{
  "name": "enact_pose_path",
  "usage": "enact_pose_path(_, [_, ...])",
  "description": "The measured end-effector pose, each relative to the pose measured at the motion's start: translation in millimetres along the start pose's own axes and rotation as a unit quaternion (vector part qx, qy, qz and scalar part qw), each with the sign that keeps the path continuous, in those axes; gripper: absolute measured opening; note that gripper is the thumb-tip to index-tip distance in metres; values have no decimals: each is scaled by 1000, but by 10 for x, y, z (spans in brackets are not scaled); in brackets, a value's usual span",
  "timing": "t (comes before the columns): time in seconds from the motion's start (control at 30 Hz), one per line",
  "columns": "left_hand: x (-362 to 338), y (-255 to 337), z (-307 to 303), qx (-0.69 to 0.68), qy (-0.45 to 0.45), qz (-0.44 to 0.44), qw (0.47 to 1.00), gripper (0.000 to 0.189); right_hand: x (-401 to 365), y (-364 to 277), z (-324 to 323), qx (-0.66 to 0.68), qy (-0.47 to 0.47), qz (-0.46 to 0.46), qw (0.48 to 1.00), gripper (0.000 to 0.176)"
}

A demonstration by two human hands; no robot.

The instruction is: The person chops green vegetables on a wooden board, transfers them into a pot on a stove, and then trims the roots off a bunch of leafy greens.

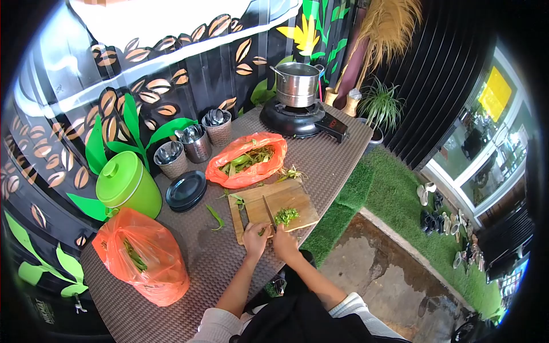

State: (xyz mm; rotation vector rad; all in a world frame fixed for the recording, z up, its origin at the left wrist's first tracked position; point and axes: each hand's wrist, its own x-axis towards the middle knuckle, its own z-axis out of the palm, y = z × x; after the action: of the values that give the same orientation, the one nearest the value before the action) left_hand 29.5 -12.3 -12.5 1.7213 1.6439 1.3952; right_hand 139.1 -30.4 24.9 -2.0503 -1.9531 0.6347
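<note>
My right hand (284, 242) is closed round the handle of a knife (267, 207), its blade pointing away from me over the wooden cutting board (306, 200). Just left of the blade, my left hand (255, 236) pinches a small bunch of green leaves (262, 231) against the board. A heap of chopped greens (286, 215) lies right of the knife. A few loose leaves (238, 201) rest at the board's far left. Beyond the board, an orange plastic bag (271, 140) stands open with leafy greens (247, 160) inside.
A second orange bag (148, 263) sits front left, near a green lidded container (128, 186) and stacked dark plates (186, 191). Metal cups of cutlery (195, 144) line the wall. At the back right, a steel pot (297, 86) stands on a portable stove (291, 120). The woven-pattern table's edge (343, 177) runs along the right.
</note>
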Motion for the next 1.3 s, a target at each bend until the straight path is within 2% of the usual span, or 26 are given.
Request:
enact_pose_path(0.03, [6,10,-7,0,1,-1,1000,11,-34,-28,14,7,1,23,1000,27])
enact_pose_path(0.2, [3,3,-15,-11,-8,-1,1000,10,217,8,-2,-15,-3,-14,1000,27])
enact_pose_path(0.3, [-4,19,-22,9,-5,-18,1000,10,275,19,-22,6,-37,-16,999,27])
enact_pose_path(0.4, [-2,58,-30,-3,6,-28,1000,12,139,61,110,-14,-8,-15,1000,29])
enact_pose_path(0.47, [8,-1,9,-27,10,-24,999,13,-23,-76,59,-14,-5,23,1000,28])
enact_pose_path(0.53, [2,-15,11,-50,13,-19,998,15,48,-89,59,-22,7,7,1000,27])
enact_pose_path(0.6, [-9,5,8,-55,11,-64,996,18,78,-95,55,-30,20,-5,999,26])
enact_pose_path(0.63, [-1,28,3,-57,10,-62,996,18,96,-98,41,-42,31,-13,999,25])
enact_pose_path(0.7, [-10,32,-41,62,44,50,996,16,89,-99,30,-54,41,-22,997,24])
enact_pose_path(0.83, [-24,31,-27,114,30,31,993,14,58,22,-10,-21,15,8,1000,25])
enact_pose_path(0.93, [-17,1,-13,114,0,66,991,13,99,101,2,1,-6,30,1000,30])
enact_pose_path(1.0, [-12,4,-2,15,4,47,999,19,97,109,8,4,-12,33,999,31])
enact_pose_path(1.03, [-15,16,-6,15,4,48,999,19,86,102,-1,3,-10,24,1000,31])
enact_pose_path(1.1, [-14,82,-19,43,81,69,993,24,81,93,-19,3,-6,16,1000,31])
enact_pose_path(1.23, [-96,106,-127,124,80,90,985,23,73,67,-6,-3,-12,22,1000,29])
enact_pose_path(1.3, [-123,45,-135,120,22,63,991,16,70,57,-24,-6,-14,27,1000,28])
